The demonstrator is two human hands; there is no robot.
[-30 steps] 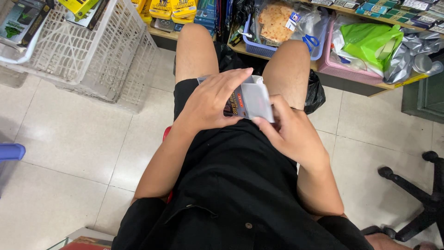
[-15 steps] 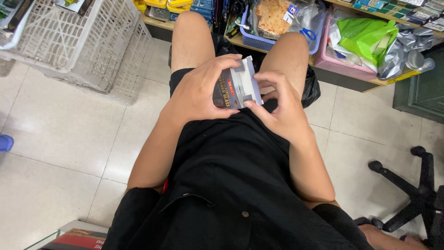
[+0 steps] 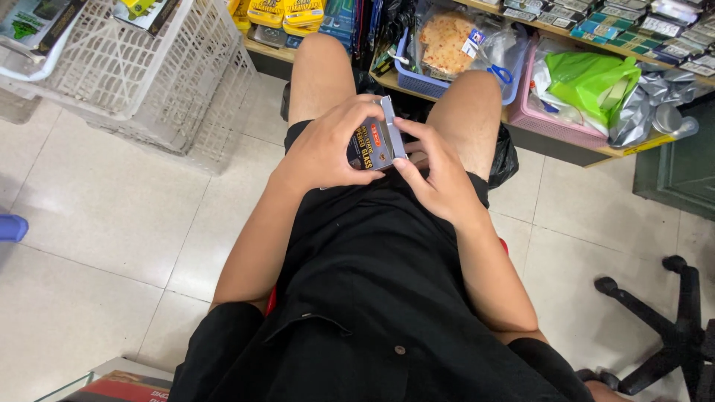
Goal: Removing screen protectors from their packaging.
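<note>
— Where is the small flat box (image 3: 376,141) right now?

— Over the seated person's lap, between the bare knees, in front of the black shirt (image 3: 372,283). Both hands have it. The left hand (image 3: 324,145) wraps around it from the left, fingers curled over the top edge and thumb underneath, closed firmly on the dark printed face. The right hand (image 3: 439,175) meets it from the right, fingers half bent, fingertips pressing on the pale grey side.

— Which way does it lie?

— Its long axis runs roughly away from the body, tilted a little to the right, with the printed face turned up and toward the left hand. The left hand carries most of it; the right only pinches the near edge.

— And the arms?

— Both elbows bent, forearms converging over the thighs, wrists angled inward.

— What's around?

— A white plastic basket (image 3: 160,71) on the tiled floor (image 3: 97,216) to the left, and a low shelf (image 3: 573,145) ahead with a blue tray (image 3: 417,82), a pink tray (image 3: 551,123) and a green bag (image 3: 592,74).
</note>
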